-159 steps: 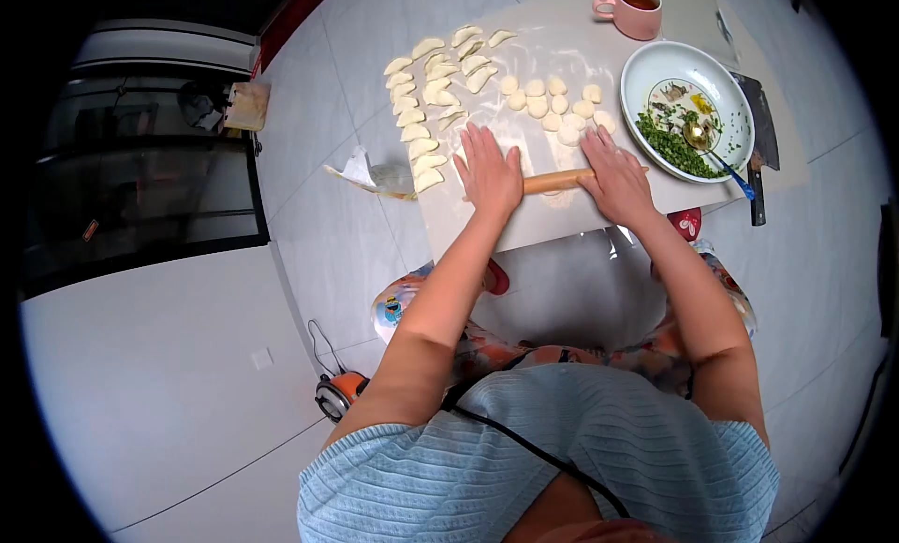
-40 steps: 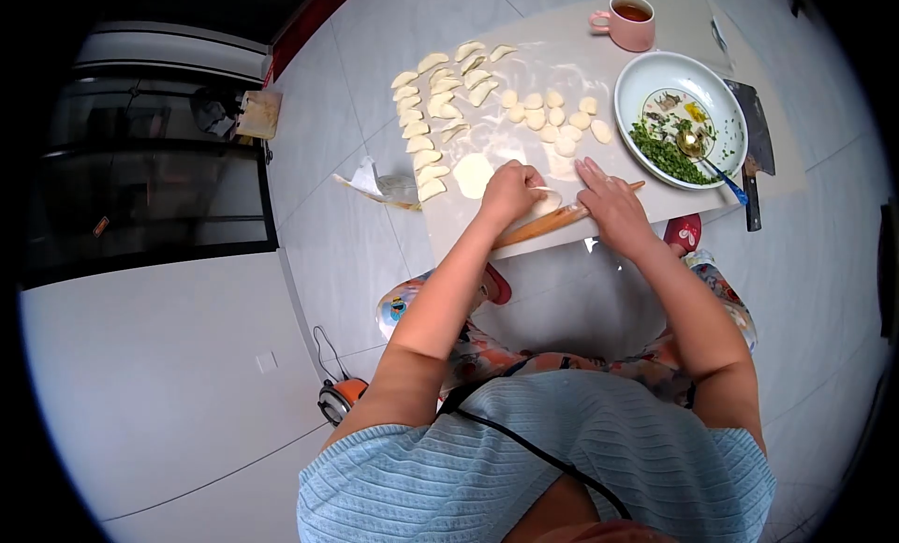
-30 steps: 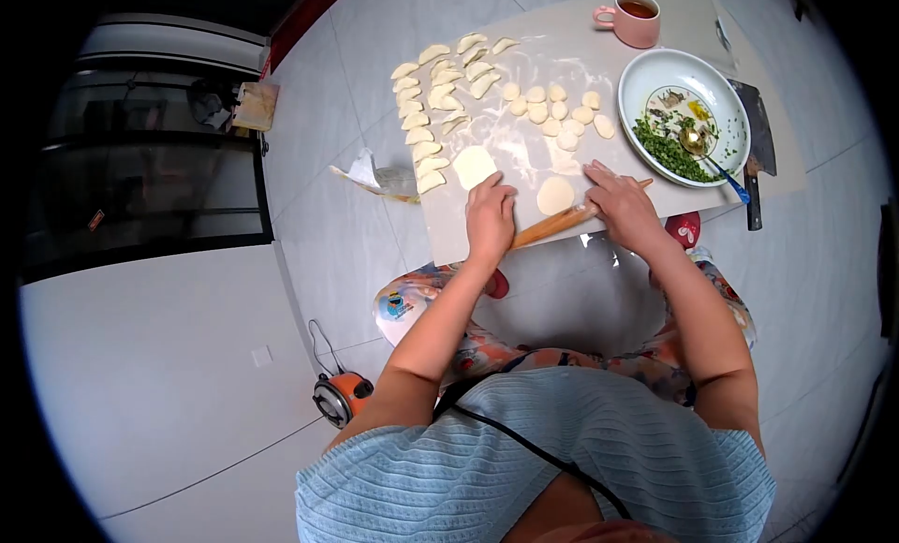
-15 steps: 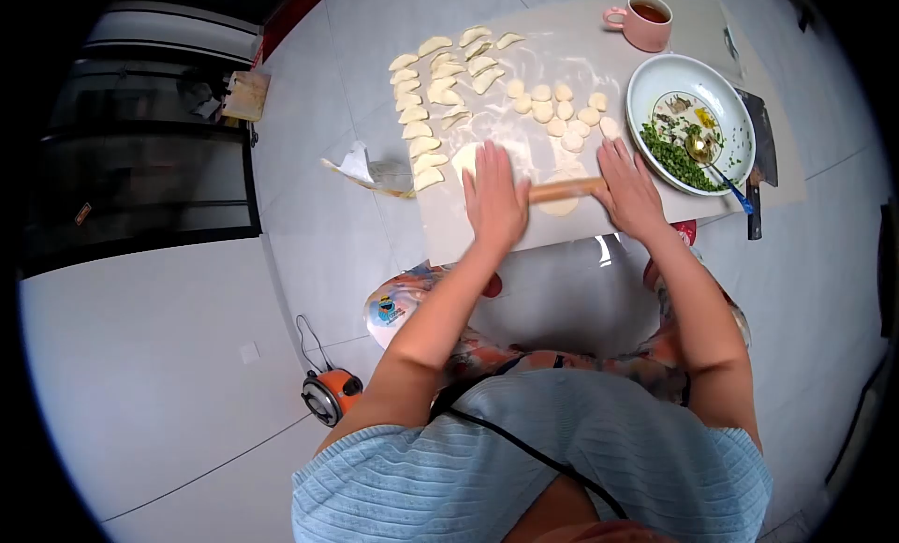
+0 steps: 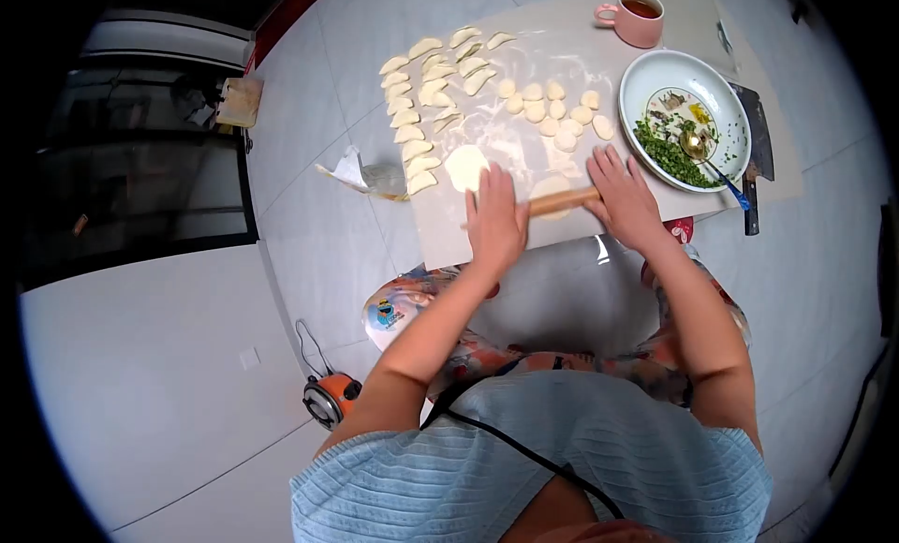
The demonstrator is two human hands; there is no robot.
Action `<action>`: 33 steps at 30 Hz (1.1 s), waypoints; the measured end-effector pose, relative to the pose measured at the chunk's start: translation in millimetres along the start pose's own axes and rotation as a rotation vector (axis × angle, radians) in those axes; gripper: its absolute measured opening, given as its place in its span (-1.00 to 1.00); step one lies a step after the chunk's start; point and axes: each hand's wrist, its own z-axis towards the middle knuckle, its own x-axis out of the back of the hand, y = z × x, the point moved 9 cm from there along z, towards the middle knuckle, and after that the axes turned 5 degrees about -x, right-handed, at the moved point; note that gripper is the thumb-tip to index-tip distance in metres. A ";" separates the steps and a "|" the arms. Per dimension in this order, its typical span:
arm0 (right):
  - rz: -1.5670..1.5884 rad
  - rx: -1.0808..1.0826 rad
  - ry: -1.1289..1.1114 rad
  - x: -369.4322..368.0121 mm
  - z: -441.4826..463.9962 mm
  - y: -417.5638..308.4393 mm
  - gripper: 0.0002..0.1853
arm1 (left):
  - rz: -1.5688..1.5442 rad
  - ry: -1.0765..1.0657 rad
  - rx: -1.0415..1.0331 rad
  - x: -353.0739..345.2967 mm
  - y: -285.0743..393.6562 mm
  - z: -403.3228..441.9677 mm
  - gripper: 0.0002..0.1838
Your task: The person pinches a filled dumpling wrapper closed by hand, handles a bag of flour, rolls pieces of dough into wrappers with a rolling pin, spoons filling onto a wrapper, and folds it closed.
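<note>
A wooden rolling pin lies across a round dough wrapper, partly covering it. My left hand holds the pin's left end under the palm, fingers stretched forward. On the right end, my right hand holds it the same way; both pin ends are hidden. Another rolled wrapper lies flat just beyond my left fingertips. Past my right hand are several small dough pieces. Folded dumplings stand in rows on the left of the floury mat.
A white bowl of chopped greens, with a spoon, stands right of my right hand. Beside it lies a cleaver. A pink mug of dark liquid is at the back. A plastic bag hangs by the left edge.
Both hands and the rolling pin have come slightly toward me. More of the left wrapper and of the one beneath the pin now shows. The whole view has shifted a little.
</note>
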 end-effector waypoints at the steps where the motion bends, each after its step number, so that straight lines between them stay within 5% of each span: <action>1: -0.014 0.033 -0.036 1.0 -6.3 -4.6 -0.33 | -0.072 0.016 -0.013 -3.4 2.8 -7.4 -0.40; 5: 0.098 0.169 0.064 -13.5 -13.8 -14.7 -0.53 | -0.373 -0.027 0.090 0.3 10.9 20.2 -0.56; 9: 0.215 0.187 0.140 -6.9 -7.9 -14.3 -0.75 | -0.344 -0.127 0.242 -9.2 4.2 58.1 -0.69; 11: 0.182 0.203 0.147 -7.0 -6.3 -12.8 -0.77 | -0.336 -0.467 0.359 -26.8 1.1 56.8 -0.70; 12: 0.152 0.220 0.144 -8.0 -6.6 -13.3 -0.78 | -0.329 -0.466 0.357 -29.7 -3.2 54.0 -0.70; 14: 0.152 0.224 0.150 -0.2 -8.8 -15.8 -0.80 | -0.458 -0.175 0.152 -18.2 -3.6 55.6 -0.73; 17: 0.178 0.229 0.184 9.4 -12.8 -17.5 -0.76 | -0.528 -0.050 0.311 15.4 -23.1 55.8 -0.77; 21: 0.222 0.228 0.198 12.4 -13.0 -18.1 -0.71 | -0.344 0.172 0.189 57.5 -22.8 68.4 -0.87; 33: 0.183 0.244 0.121 6.4 -14.1 -19.3 -0.75 | -0.006 -0.187 -0.232 -24.5 16.9 43.8 -0.17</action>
